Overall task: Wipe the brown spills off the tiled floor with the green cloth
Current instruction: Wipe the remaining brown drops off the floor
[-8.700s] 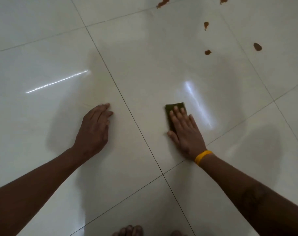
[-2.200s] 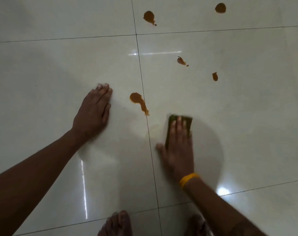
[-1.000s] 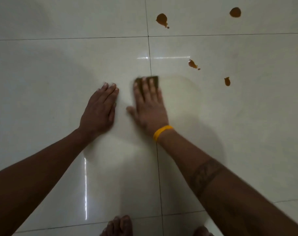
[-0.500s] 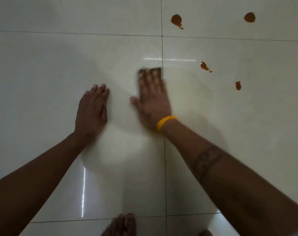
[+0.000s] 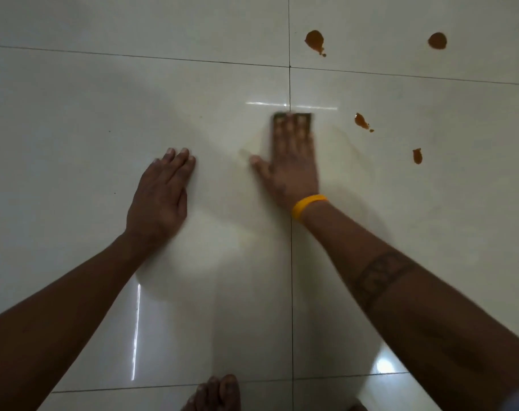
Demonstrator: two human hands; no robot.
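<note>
Fingers (image 5: 293,129) of the right hand (image 5: 290,170) lie flat on the green cloth (image 5: 307,117), brown spills (image 5: 362,121) just beside.

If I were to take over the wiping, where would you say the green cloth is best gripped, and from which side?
Probably from above, palm down, as the right hand does now. The green cloth lies flat on the floor as a small folded pad, so no edge stands up to pinch. Spread fingers over its top, coming from the near side, leaving the far edge leading toward the spills.
</note>
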